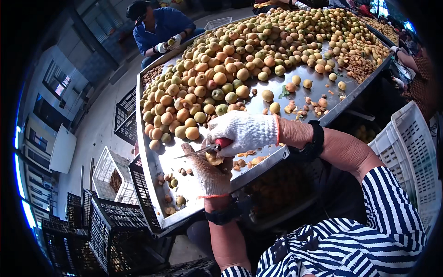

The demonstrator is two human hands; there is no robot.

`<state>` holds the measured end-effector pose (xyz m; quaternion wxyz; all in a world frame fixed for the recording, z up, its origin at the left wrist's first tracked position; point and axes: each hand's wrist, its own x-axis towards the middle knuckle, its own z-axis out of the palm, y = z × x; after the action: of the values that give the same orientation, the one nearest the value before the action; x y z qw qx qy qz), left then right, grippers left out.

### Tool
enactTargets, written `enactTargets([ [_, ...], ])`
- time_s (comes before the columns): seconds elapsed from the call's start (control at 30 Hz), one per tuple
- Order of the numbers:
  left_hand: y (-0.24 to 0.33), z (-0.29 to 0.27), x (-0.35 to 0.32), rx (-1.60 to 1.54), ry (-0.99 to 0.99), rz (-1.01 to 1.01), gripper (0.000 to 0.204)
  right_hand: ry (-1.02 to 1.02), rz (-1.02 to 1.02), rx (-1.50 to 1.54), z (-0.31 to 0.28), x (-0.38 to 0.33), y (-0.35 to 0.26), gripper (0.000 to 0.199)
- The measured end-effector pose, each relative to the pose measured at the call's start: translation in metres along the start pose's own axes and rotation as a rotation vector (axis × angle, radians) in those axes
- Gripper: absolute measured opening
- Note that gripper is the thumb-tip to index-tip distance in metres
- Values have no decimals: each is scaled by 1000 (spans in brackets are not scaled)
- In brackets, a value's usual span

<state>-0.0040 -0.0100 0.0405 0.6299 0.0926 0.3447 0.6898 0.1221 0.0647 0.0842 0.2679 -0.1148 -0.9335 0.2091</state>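
Observation:
Both my hands wear white knitted gloves and meet over the near side of the metal table (295, 88). My right hand (247, 131) is closed round the red handle of a knife (198, 151), its blade pointing left across my left hand. An apricot (214, 159), partly hidden by the fingers and the knife, is gripped in my left hand (207, 175). Just beyond the hands lies a big heap of whole yellow-green and orange apricots (207, 83). Cut pieces (254, 161) lie on the metal to the right of my left hand.
Across the table a person in blue (161, 30) handles fruit with gloved hands. Black crates (110, 231) and a white crate (108, 171) stand at the left, another white crate (406, 152) at the right. The table's raised rim (355, 98) runs along the near side.

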Motion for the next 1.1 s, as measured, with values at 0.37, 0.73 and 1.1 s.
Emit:
enactTargets([
  [0.37,-28,-9,-6,224,-75,7,76,172,113,176,30,-41,-9,18],
  [0.73,-28,-3,12,464,-160,556,75,134,416,93,27,-14,1,38],
  [1.1,-20,-19,4,572,-279,617,66,43,835,621,10,-17,-35,30],
])
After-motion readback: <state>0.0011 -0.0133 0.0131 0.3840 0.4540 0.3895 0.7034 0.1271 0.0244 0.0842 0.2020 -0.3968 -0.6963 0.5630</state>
